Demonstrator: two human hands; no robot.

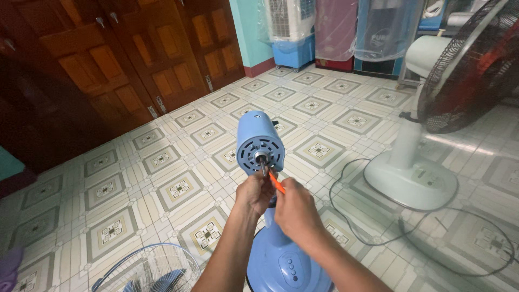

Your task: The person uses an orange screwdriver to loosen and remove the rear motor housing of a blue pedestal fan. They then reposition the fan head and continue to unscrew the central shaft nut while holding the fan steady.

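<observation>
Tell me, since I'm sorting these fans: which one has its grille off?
The blue pedestal fan under both hands; the white fan keeps its black grille.

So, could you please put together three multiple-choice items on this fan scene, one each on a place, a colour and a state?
1. Where does the detached wire fan guard lie?
A. On the tiled floor at lower left
B. Mounted on the blue motor housing
C. Leaning against the wooden doors

2. What colour is the slim tool in the right hand?
A. Green
B. Orange
C. Black

3. In what state is the blue motor housing?
A. Fully covered by a guard
B. Lying flat on the floor
C. Bare, with its shaft exposed

Answers: 1 A, the guard rests on the tiles beside the blue fan's base. 2 B, an orange shaft shows above the right hand's fingers. 3 C, no guard or blade sits on it, and the left hand reaches up to the shaft.
</observation>
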